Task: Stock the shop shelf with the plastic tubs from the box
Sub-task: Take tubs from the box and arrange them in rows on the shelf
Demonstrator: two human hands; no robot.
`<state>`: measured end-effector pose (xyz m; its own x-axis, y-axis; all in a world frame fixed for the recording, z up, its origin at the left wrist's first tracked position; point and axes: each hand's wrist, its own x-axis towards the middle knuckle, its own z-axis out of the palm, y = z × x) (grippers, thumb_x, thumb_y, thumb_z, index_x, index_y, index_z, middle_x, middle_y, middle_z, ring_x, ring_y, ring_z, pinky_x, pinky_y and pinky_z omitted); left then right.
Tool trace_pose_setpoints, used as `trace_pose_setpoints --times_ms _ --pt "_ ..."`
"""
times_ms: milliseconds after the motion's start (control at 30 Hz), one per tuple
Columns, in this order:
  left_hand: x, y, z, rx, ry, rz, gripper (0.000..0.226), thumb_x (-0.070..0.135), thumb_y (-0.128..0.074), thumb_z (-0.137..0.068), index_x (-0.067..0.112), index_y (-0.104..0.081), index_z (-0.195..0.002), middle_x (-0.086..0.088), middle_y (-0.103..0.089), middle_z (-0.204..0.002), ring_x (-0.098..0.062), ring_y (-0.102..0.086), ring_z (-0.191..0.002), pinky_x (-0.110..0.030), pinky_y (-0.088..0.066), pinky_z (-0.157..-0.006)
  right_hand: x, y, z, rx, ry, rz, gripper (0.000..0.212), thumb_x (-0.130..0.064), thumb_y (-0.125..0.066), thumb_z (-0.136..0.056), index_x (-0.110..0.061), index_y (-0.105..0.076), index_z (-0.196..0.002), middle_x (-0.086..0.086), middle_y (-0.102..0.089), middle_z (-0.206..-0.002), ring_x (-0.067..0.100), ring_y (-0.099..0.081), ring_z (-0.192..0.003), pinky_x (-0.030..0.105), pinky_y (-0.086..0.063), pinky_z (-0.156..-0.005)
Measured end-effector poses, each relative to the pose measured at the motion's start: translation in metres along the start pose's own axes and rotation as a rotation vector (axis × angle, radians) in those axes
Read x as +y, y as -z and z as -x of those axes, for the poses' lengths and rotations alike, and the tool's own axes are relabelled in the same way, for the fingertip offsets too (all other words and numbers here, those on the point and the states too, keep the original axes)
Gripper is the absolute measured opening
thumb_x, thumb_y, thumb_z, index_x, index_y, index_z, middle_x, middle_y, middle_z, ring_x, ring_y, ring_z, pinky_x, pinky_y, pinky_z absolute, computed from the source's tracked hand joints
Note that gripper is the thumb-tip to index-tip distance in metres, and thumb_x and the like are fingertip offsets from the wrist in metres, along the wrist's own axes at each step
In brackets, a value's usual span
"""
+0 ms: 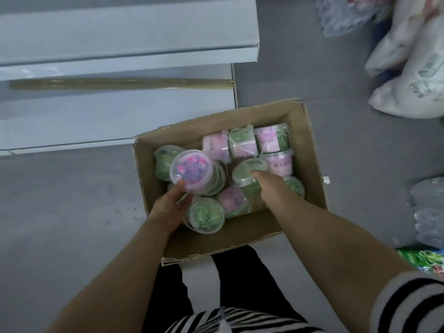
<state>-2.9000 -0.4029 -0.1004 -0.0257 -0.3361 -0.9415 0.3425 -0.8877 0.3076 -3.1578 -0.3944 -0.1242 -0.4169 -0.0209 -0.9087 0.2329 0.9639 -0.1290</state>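
An open cardboard box (310, 150) sits on the grey floor in front of me, filled with several clear plastic tubs with pink labels and green or pink contents. My left hand (168, 207) grips a tub with a pink and purple lid (191, 169), lifted a little above the others at the box's left side. My right hand (271, 188) reaches into the box's middle and closes around a green-lidded tub (247, 170); its fingers are hidden behind the tub. Another green tub (206, 217) lies near the front wall. The grey shop shelf (96, 116) stands at the upper left.
White sacks (408, 75) and wrapped water-bottle packs (427, 210) lie on the floor to the right. A green packet (422, 260) shows at the right edge. A gold strip (120, 83) runs along a shelf edge. My knees are just below the box.
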Motion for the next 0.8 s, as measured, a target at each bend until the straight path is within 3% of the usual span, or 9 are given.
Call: trace_pose_setpoints --times_ms 167,233,300,367,500,567,700,800 --pt "0.029 0.002 0.025 -0.121 -0.061 -0.123 0.041 0.034 -0.072 -0.083 0.011 -0.063 -0.116 -0.007 -0.068 -0.116 -0.019 -0.062 -0.109 -0.029 -0.049 -0.09 0.013 0.005 0.045 0.003 0.076 -0.184 0.091 -0.056 -0.081 -0.055 -0.011 -0.056 -0.131 0.01 -0.064 -0.112 0.03 -0.064 -0.096 0.043 -0.053 -0.093" --pt "0.046 0.013 0.038 -0.177 -0.095 -0.15 0.043 0.036 -0.07 -0.084 0.011 -0.06 -0.117 -0.007 -0.067 -0.114 -0.018 -0.062 -0.107 -0.029 -0.047 -0.093 0.015 0.003 0.074 0.04 0.145 -0.26 0.095 -0.056 -0.082 -0.061 -0.008 -0.051 -0.136 0.011 -0.06 -0.123 0.032 -0.06 -0.106 0.039 -0.048 -0.097" --pt "0.068 0.029 0.054 -0.211 -0.132 -0.165 0.045 0.035 -0.068 -0.086 0.012 -0.057 -0.123 -0.007 -0.066 -0.116 -0.018 -0.06 -0.11 -0.03 -0.045 -0.097 0.017 -0.003 0.106 0.099 0.225 -0.278 0.086 -0.053 -0.079 -0.072 -0.006 -0.048 -0.137 0.014 -0.056 -0.127 0.032 -0.057 -0.111 0.035 -0.045 -0.095" --pt "0.093 0.05 0.075 -0.252 -0.184 -0.182 0.04 0.035 -0.064 -0.089 0.015 -0.056 -0.123 -0.007 -0.064 -0.119 -0.019 -0.057 -0.115 -0.03 -0.044 -0.099 0.019 -0.019 0.141 0.081 0.287 -0.367 0.088 -0.053 -0.083 -0.066 -0.005 -0.052 -0.132 0.013 -0.062 -0.118 0.03 -0.062 -0.102 0.038 -0.051 -0.094" --pt "0.149 0.098 0.125 -0.303 -0.289 -0.172 0.018 0.035 -0.063 -0.091 0.017 -0.06 -0.091 -0.004 -0.066 -0.101 -0.017 -0.06 -0.1 -0.033 -0.044 -0.103 0.024 -0.062 0.22 -0.027 0.402 -0.581 0.056 -0.042 -0.081 -0.075 -0.008 -0.061 -0.115 0.009 -0.068 -0.103 0.021 -0.065 -0.083 0.034 -0.055 -0.073" --pt "0.181 0.127 0.15 -0.341 -0.34 -0.139 0.02 0.035 -0.066 -0.089 0.016 -0.06 -0.09 -0.006 -0.065 -0.103 -0.017 -0.061 -0.096 -0.035 -0.045 -0.104 0.023 -0.088 0.258 -0.126 0.477 -0.659 0.049 -0.041 -0.077 -0.08 -0.013 -0.063 -0.117 0.006 -0.068 -0.101 0.019 -0.065 -0.084 0.033 -0.055 -0.073" --pt "0.25 0.182 0.2 -0.38 -0.468 -0.15 0.028 0.036 -0.068 -0.087 0.014 -0.061 -0.103 -0.011 -0.063 -0.119 -0.022 -0.062 -0.107 -0.034 -0.047 -0.102 0.003 -0.135 0.325 -0.28 0.562 -0.726 0.074 -0.052 -0.082 -0.066 -0.022 -0.057 -0.129 0.005 -0.06 -0.127 0.021 -0.061 -0.11 0.032 -0.058 -0.077" --pt "0.298 0.216 0.24 -0.348 -0.559 -0.132 0.033 0.035 -0.067 -0.088 0.009 -0.059 -0.108 -0.015 -0.06 -0.119 -0.026 -0.06 -0.11 -0.036 -0.049 -0.097 -0.017 -0.159 0.383 -0.346 0.648 -0.76 0.089 -0.053 -0.088 -0.053 -0.021 -0.057 -0.131 0.005 -0.057 -0.128 0.023 -0.059 -0.109 0.031 -0.058 -0.067"
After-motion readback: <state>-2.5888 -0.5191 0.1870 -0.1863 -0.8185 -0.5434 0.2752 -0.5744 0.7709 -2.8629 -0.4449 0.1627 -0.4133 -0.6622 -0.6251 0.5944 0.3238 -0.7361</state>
